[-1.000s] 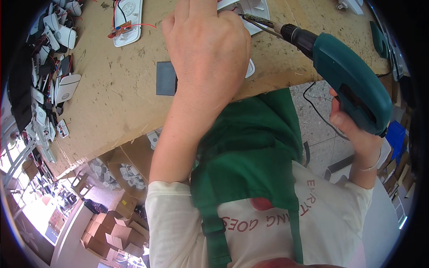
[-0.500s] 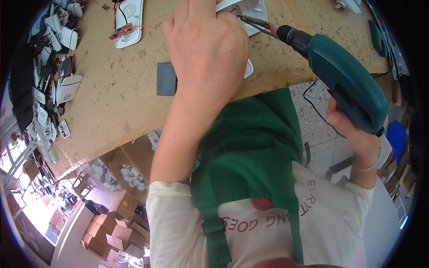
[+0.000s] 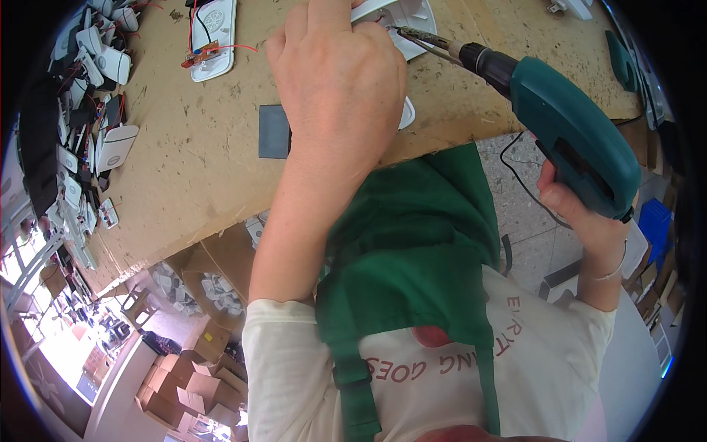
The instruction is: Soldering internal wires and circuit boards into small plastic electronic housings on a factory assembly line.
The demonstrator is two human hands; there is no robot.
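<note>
A rough chipboard workbench [image 3: 184,177] fills the upper part of the view, its tan surface speckled and its near edge ragged, with cardboard boxes [image 3: 191,383] and a pale floor showing below it. The left hand [image 3: 339,81] lies palm down on the bench, fingers curled forward over a white moulded plastic casing [image 3: 412,22]; only the knuckles show, so how tightly the fingertips press or grip the part cannot be told. Smooth curved white plastic peeks out beyond the fingers at the top and again just right of the heel of the hand. The right hand [image 3: 589,221] is wrapped fully round the pistol grip of a teal electric screwdriver [image 3: 574,132], a chunky matt plastic body with a black chuck and a thin metal bit [image 3: 420,38] whose tip meets the white casing right beside the left index finger. A black cord [image 3: 519,177] trails from the tool down past the bench edge. Just left of the left wrist lies a flat dark grey square pad [image 3: 274,131]. Further left of the fingers sits another open white casing with red wires and a small circuit board [image 3: 210,44]. Along the far left rim, a heap of similar white rounded housings [image 3: 96,110] is stacked. A green fabric apron [image 3: 412,250] hangs over a cream shirt
</note>
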